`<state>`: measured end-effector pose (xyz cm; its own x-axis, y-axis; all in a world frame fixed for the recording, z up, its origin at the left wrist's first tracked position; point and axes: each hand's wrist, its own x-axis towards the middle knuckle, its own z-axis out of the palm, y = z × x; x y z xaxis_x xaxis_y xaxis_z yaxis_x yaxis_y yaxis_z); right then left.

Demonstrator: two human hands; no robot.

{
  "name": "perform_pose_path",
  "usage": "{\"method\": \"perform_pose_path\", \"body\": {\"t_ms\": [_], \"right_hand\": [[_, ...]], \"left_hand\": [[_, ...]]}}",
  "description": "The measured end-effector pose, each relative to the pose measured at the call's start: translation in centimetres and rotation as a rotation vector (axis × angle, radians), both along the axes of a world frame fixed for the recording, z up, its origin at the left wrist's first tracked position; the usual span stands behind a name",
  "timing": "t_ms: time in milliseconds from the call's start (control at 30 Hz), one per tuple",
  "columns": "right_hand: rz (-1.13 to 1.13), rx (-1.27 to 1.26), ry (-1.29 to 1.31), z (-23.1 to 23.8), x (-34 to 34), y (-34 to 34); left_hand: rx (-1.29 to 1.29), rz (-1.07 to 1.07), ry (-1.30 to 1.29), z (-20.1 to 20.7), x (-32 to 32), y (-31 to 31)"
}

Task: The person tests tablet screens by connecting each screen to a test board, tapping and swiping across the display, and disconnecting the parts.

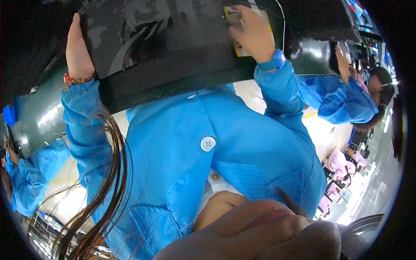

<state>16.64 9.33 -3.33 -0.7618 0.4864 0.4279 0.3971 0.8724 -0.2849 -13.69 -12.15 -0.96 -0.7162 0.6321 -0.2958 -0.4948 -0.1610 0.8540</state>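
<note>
A wide, glossy black panel [173, 43] lies in front of me, with bright reflections across its surface. My left hand [79, 52] rests along its left edge, fingers stretched out straight and close together. Over the right part of the panel, my right hand [255, 37] has its thumb and fingers curled around a small greyish item that I cannot make out. Beneath that hand lies a flat yellow-bordered piece [243, 51], partly covered by the fingers. The right fingers are slightly blurred.
A white cable [284, 26] curves down beside the panel's right side, near a dark rounded object [296, 47]. The dark green tabletop [316, 54] continues to both sides. People in blue smocks sit at right [346, 102] and left [32, 182].
</note>
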Motion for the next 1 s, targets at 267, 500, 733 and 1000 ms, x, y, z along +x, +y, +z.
{"method": "perform_pose_path", "body": {"t_ms": [267, 500, 733, 1000], "right_hand": [[-0.093, -0.071, -0.142, 1.4, -0.7, -1.4], [-0.181, -0.091, -0.196, 1.6, -1.2, -1.7], [-0.213, 0.054, -0.092, 4.1, 0.6, -1.2], [-0.191, -0.421, -0.030, 2.1, 2.8, 0.6]], "left_hand": [[0.067, -0.073, 0.368, 2.7, 3.0, -1.2], [0.097, -0.004, 0.515, 3.1, 3.7, -1.9], [0.218, 0.006, 0.450, 2.8, 5.4, -5.4], [0.298, 0.045, 0.523, 2.9, 5.8, -7.5]]}}
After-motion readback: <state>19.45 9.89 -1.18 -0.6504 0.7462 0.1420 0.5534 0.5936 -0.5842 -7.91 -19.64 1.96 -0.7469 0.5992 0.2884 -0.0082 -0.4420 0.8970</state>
